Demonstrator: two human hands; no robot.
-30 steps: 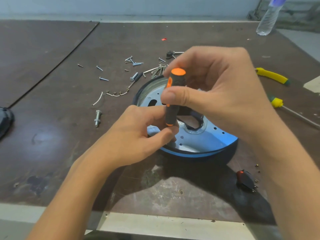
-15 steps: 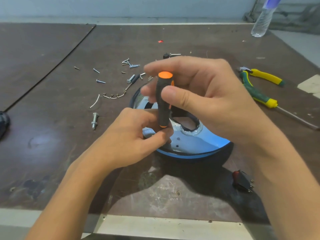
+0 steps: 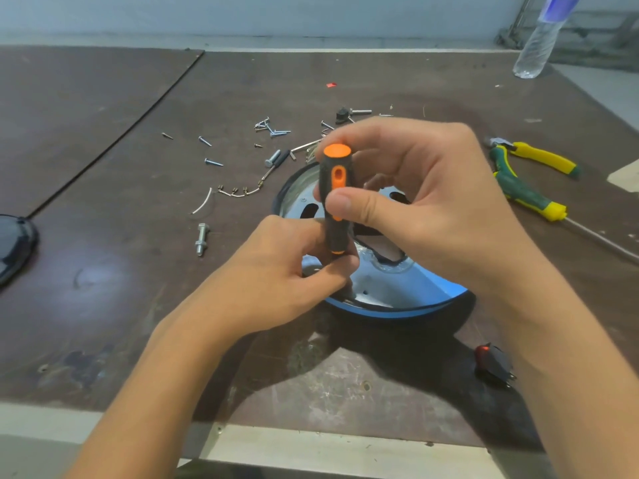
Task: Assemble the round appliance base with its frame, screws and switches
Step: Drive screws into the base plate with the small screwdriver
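The round appliance base (image 3: 397, 299), with a blue rim and a silver metal frame inside, lies on the brown table. My right hand (image 3: 425, 198) grips the black and orange screwdriver (image 3: 334, 198) upright, thumb on the handle, over the base's near edge. My left hand (image 3: 287, 271) pinches the lower end of the screwdriver just above the frame; the tip and any screw there are hidden by my fingers. A black rocker switch with a red button (image 3: 492, 364) lies on the table near my right forearm.
Several loose screws (image 3: 273, 129) and a bolt (image 3: 201, 238) lie behind and left of the base. Green-yellow pliers (image 3: 532, 160) and a yellow-handled screwdriver (image 3: 560, 216) lie at the right. A water bottle (image 3: 539, 43) stands far right. A dark round part (image 3: 14, 243) is at the left edge.
The screwdriver handle has turned in my right hand, its orange slot now facing me. Both hands stay over the base's near edge.
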